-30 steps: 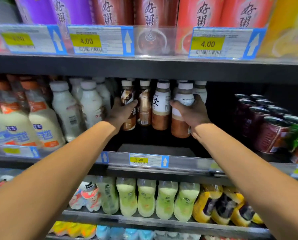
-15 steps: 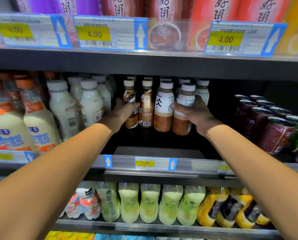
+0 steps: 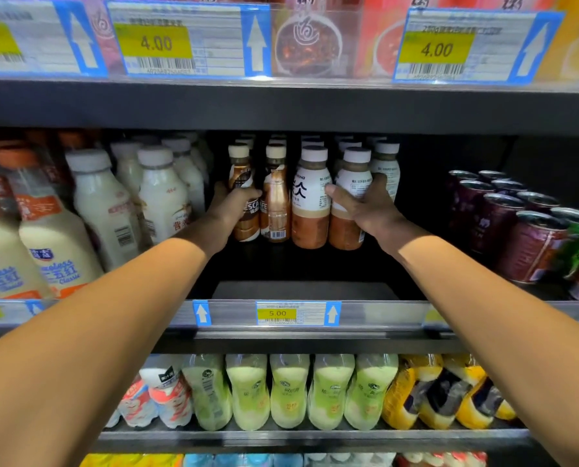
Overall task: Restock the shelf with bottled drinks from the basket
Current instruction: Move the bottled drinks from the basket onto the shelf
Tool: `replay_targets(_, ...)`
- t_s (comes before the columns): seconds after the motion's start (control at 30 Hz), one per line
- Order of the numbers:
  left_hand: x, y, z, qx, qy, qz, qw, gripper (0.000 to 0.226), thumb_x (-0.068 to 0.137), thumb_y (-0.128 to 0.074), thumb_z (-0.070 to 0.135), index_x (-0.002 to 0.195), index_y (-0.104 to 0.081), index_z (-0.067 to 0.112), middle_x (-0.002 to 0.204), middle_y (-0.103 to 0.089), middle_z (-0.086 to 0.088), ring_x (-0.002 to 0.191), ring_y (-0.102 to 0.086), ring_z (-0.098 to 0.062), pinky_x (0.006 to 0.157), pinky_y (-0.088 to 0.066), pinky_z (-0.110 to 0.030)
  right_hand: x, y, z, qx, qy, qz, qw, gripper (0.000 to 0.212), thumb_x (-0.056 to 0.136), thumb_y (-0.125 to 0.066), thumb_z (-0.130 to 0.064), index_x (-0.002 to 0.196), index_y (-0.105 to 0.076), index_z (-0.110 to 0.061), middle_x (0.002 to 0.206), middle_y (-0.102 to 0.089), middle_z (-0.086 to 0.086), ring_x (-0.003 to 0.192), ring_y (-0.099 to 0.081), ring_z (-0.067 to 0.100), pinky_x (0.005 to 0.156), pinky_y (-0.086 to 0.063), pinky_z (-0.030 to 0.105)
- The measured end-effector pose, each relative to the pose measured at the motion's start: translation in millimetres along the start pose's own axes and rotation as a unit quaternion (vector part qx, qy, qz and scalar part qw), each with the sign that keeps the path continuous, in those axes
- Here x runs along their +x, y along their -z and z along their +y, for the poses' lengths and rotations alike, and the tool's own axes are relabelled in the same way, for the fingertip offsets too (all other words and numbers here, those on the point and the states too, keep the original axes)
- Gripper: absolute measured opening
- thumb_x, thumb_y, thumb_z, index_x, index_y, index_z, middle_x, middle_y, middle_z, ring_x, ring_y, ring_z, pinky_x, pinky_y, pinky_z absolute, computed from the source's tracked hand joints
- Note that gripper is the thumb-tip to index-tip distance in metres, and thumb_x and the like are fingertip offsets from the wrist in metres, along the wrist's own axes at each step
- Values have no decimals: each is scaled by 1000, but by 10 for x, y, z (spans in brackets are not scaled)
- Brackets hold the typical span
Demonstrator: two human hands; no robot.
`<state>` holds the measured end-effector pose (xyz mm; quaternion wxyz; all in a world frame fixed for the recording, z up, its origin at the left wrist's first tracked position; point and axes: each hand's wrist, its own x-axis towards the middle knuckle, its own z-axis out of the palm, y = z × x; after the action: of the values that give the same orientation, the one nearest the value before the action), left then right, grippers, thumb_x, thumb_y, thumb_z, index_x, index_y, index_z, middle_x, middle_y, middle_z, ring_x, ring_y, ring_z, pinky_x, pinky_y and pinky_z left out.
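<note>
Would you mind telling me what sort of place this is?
Probably a shop's drinks aisle: price tags along the shelf edge, rows of bottles, and cans at the right.

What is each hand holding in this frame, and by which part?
The left hand grips the brown coffee bottle around its labelled middle. The right hand grips the white-labelled bottle around its middle as well.

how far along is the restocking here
Done: rows of bottles already stand at the back of the middle shelf. In hand: left hand grips a brown coffee bottle, right hand a white-labelled bottle. Left: the shelf's bare front; the basket is out of view.
</note>
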<state>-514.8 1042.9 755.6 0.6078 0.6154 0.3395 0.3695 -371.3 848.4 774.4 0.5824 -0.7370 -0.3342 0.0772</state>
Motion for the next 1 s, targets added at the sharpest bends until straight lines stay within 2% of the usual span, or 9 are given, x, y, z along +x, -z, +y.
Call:
replay_targets(0.13, -48, -22, 32, 3, -7, 7, 1000, 75, 58, -75, 33, 128, -54, 16, 109, -71, -8, 96, -69, -27, 93, -54, -48, 23, 4, 21, -6, -7, 3, 1000, 90, 72, -80, -57, 134, -32, -14, 136, -55, 5, 126, -52, 25, 107, -44, 48)
replay_targets(0.33, -99, -4, 74, 52, -6, -1, 999, 80, 64, -76, 40, 136, -49, 20, 121, -66, -6, 106, -65, -26, 100, -49, -46, 49, 24, 30, -57, -25, 1, 998, 110, 49, -72, -81, 132, -35, -18, 135, -57, 3, 124, -54, 25, 106, -46, 46)
replay_targets(0.53, -369, 45, 230, 175, -10, 44, 984, 66, 81, -72, 46, 136, -50, 16, 131, -60, -1, 114, -59, -24, 98, -46, -35, -134, 97, -42, -188, -8, 59, 980, 105, 60, -78, -72, 137, -39, -14, 136, -51, 13, 127, -49, 32, 103, -45, 46)
replay_targets(0.6, -615, 15, 308, 273, -17, 47, 961, 56, 86, -67, 42, 132, -53, 14, 132, -60, -7, 115, -59, -28, 97, -45, -33, -281, 112, -132, -303, 34, 102, 947, 95, 74, -72, -65, 139, -37, -6, 137, -47, 20, 126, -46, 39, 100, -44, 48)
replay_targets(0.67, -930, -26, 372, 420, -45, 6, 907, 53, 89, -62, 46, 129, -54, 13, 127, -61, -5, 117, -58, -31, 90, -43, -29, -491, 108, -277, -434, 45, 119, 892, 75, 86, -61, -58, 136, -43, -5, 135, -50, 20, 125, -46, 39, 98, -42, 47)
replay_targets(0.73, -1269, -60, 391, 525, -98, -63, 843, 40, 92, -51, 52, 111, -62, 18, 110, -67, -3, 107, -60, -30, 83, -44, -28, -721, 103, -400, -533, 58, 84, 840, 49, 93, -51, -45, 125, -56, -8, 127, -57, 16, 121, -48, 37, 97, -39, 42)
replay_targets(0.8, -1588, -85, 414, 559, -165, -87, 808, 38, 94, -47, 51, 96, -68, 19, 85, -65, -4, 95, -62, -31, 73, -43, -31, -1005, 109, -533, -556, 85, 49, 825, 32, 93, -49, -35, 107, -66, -12, 115, -65, 13, 113, -54, 35, 94, -36, 40)
replay_targets(0.87, -1838, -133, 468, 555, -242, -77, 792, 38, 95, -46, 53, 98, -71, 25, 83, -66, 0, 87, -62, -26, 69, -43, -32, -1280, 145, -633, -565, 115, 34, 816, 28, 97, -44, -32, 88, -65, -16, 103, -69, 11, 101, -60, 34, 87, -35, 40)
replay_targets(1.0, -2170, -286, 478, 544, -345, -137, 753, 39, 96, -39, 57, 105, -65, 29, 95, -66, 9, 83, -57, -14, 66, -40, -30, -1680, 350, -504, -612, 133, 48, 778, 42, 103, -32, -30, 79, -62, -13, 77, -58, 4, 79, -58, 31, 67, -26, 38)
